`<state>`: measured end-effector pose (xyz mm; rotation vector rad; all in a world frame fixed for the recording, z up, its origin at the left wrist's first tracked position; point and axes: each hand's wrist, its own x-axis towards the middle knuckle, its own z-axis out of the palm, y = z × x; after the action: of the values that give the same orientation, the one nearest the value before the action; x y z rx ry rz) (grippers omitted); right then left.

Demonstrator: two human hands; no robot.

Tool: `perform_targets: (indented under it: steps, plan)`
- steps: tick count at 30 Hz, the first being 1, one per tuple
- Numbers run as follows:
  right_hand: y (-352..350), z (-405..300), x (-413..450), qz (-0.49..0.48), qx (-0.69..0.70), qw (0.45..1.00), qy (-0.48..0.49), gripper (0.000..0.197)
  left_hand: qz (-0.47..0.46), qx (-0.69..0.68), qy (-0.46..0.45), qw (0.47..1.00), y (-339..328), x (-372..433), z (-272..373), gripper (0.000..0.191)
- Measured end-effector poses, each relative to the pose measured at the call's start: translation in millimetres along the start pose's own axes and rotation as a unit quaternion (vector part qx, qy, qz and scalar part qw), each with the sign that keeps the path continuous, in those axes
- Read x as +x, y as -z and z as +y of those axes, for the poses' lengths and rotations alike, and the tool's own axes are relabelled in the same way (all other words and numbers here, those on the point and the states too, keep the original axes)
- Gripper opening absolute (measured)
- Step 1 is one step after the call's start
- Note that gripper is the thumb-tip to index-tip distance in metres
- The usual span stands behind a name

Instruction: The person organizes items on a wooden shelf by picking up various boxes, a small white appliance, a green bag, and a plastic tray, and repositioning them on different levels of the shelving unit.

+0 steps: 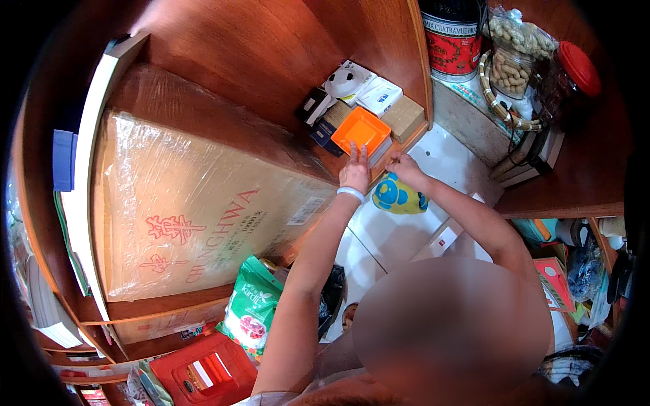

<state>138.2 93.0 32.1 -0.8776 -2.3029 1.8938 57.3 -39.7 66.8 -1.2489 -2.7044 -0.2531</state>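
Note:
My left hand point(355, 170) has its fingertips on the near rim of a square orange plastic tray point(361, 131), which rests on small boxes on a wooden shelf. To its right, my right hand point(404, 168) has its fingers bent beside the shelf edge, just above a yellow cloth-like item with a blue bear print point(392, 194). Whether these fingers hold that item cannot be told. Around the tray are a brown cardboard box point(404, 118), a white and blue box point(379, 96) and a round white device point(344, 82).
A large plastic-wrapped carton point(198, 213) fills the shelf at left. A green printed bag point(252, 304) and a red plastic container point(205, 370) are at lower left. A red tin point(452, 48), a jar of peanuts point(510, 73) and a red-lidded jar point(579, 68) stand at upper right.

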Motion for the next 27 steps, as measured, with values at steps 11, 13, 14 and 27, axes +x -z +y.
perform_targets:
  steps: [11, 13, 14, 27]
  plan:
    - [-6.8, -13.4, -29.5, -0.106, 0.005, 0.994, 0.01, 0.036, -0.081, -0.009, 0.03, 0.996, 26.1, 4.2, 4.4, 0.048]
    - [-7.1, -14.8, -39.1, -0.106, 0.022, 0.994, -0.001, 0.036, -0.151, -0.035, 0.061, 0.986, 33.6, 3.0, 11.3, 0.057]
    - [-7.9, -15.7, -43.5, -0.106, 0.041, 0.993, -0.015, 0.036, -0.148, -0.035, 0.061, 0.986, 37.4, 0.2, 13.8, 0.057]
    - [-11.7, -2.6, -79.7, -0.091, 0.209, 0.971, -0.077, 0.039, -0.173, -0.483, 0.161, 0.843, 54.8, -107.2, 26.3, 0.056]
